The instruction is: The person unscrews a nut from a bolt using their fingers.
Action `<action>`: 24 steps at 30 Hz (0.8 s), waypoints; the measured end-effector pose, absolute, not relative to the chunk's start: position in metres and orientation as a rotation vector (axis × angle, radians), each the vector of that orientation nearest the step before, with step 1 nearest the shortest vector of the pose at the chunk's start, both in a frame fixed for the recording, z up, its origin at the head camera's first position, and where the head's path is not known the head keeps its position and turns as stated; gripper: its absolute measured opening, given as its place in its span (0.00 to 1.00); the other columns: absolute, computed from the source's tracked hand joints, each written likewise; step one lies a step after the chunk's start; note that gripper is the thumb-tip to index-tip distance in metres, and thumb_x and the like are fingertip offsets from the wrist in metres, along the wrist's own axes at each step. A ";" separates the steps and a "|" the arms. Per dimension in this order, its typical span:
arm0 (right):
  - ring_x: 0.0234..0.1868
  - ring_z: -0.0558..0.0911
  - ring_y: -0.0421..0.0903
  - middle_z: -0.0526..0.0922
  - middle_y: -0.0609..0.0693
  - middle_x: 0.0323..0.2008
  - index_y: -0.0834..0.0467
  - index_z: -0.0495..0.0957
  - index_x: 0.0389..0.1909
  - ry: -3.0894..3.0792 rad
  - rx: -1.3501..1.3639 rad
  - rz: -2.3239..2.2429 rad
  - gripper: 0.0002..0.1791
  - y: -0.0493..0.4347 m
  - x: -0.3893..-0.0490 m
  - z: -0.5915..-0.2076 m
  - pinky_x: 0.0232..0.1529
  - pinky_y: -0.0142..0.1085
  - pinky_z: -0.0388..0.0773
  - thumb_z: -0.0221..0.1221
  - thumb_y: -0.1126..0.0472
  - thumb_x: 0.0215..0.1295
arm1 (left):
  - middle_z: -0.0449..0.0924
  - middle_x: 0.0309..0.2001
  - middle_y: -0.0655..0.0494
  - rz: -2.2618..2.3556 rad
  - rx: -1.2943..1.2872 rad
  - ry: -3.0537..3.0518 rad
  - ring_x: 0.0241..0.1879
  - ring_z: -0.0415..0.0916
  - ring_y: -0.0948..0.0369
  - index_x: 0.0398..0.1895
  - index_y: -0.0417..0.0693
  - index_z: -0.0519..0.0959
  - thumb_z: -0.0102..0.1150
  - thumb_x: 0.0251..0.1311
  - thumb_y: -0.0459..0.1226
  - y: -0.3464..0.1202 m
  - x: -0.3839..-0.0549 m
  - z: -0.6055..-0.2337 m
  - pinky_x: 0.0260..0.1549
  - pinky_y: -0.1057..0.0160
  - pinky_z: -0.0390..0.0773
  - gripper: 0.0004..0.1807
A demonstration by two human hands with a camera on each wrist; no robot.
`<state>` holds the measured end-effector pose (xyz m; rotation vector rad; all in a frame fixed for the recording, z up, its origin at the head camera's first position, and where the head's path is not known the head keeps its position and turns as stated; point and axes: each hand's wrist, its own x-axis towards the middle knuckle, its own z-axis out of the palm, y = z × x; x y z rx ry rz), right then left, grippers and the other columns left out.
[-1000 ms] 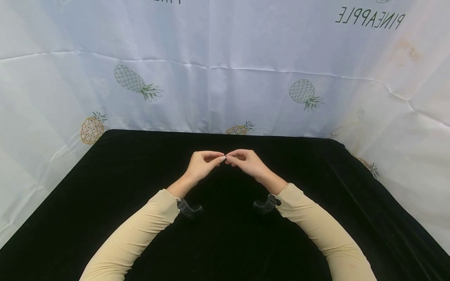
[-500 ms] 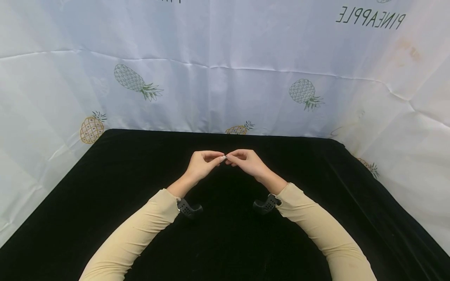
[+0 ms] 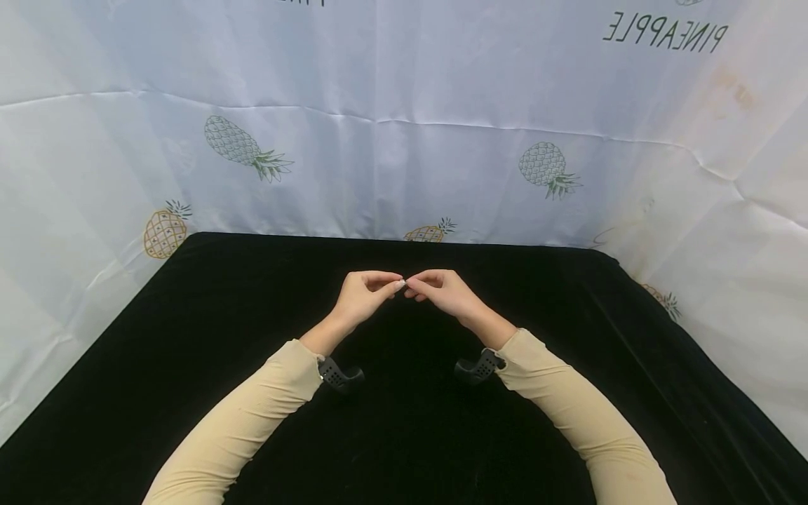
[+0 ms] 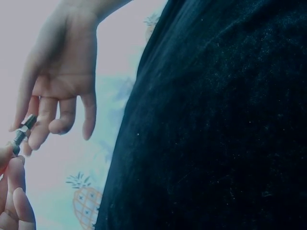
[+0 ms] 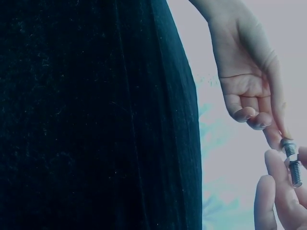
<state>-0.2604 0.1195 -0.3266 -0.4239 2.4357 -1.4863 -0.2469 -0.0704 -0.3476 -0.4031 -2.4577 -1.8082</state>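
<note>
A small metal bolt (image 5: pixel 296 175) with a nut (image 5: pixel 293 157) partway along its thread is held up between both hands, over the black-covered table. My left hand (image 3: pixel 361 294) pinches the bolt by its head between thumb and fingertips, and the threaded end points toward the other hand. Facing it, my right hand (image 3: pixel 449 293) has its thumb and index finger at the nut, one on either side. In the left wrist view the bolt (image 4: pixel 31 120) shows thread beyond the nut. The remaining right fingers are loosely bent. From the head view the bolt is a tiny bright speck between the fingertips.
A black cloth (image 3: pixel 404 421) covers the table. White curtains (image 3: pixel 391 161) printed with pineapples stand behind it and along both sides. Dark wrist-worn devices (image 3: pixel 341 375) sit at both cuffs.
Both arms stay in place. Only the right fingertips shift slightly at the bolt, and the right hand sits a touch lower.
</note>
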 end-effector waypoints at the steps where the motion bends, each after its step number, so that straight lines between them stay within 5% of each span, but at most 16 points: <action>1: 0.51 0.79 0.54 0.83 0.56 0.47 0.58 0.77 0.50 2.437 -0.424 -1.491 0.18 0.120 -0.260 -0.326 0.60 0.48 0.71 0.54 0.51 0.67 | 0.83 0.45 0.44 -1.810 -0.404 -2.456 0.38 0.82 0.56 0.45 0.42 0.82 0.59 0.60 0.42 -0.070 -0.247 -0.348 0.40 0.63 0.81 0.15; 7: 0.52 0.78 0.50 0.78 0.55 0.51 0.58 0.76 0.49 2.455 -0.502 -1.535 0.15 0.120 -0.259 -0.326 0.54 0.44 0.76 0.60 0.58 0.62 | 0.83 0.46 0.43 -1.814 -0.411 -2.453 0.39 0.82 0.54 0.46 0.41 0.82 0.59 0.60 0.42 -0.070 -0.247 -0.348 0.41 0.62 0.81 0.16; 15: 0.52 0.79 0.55 0.83 0.57 0.47 0.57 0.76 0.52 2.433 -0.416 -1.476 0.19 0.120 -0.259 -0.326 0.61 0.50 0.69 0.52 0.50 0.68 | 0.84 0.44 0.45 -1.797 -0.404 -2.454 0.36 0.82 0.59 0.44 0.43 0.83 0.60 0.60 0.41 -0.070 -0.246 -0.348 0.38 0.64 0.80 0.14; 24: 0.54 0.77 0.51 0.78 0.56 0.52 0.58 0.75 0.51 2.429 -0.523 -1.546 0.17 0.122 -0.259 -0.327 0.56 0.45 0.75 0.59 0.58 0.63 | 0.84 0.44 0.44 -1.788 -0.421 -2.457 0.36 0.81 0.59 0.44 0.42 0.82 0.59 0.60 0.41 -0.071 -0.246 -0.348 0.38 0.65 0.80 0.14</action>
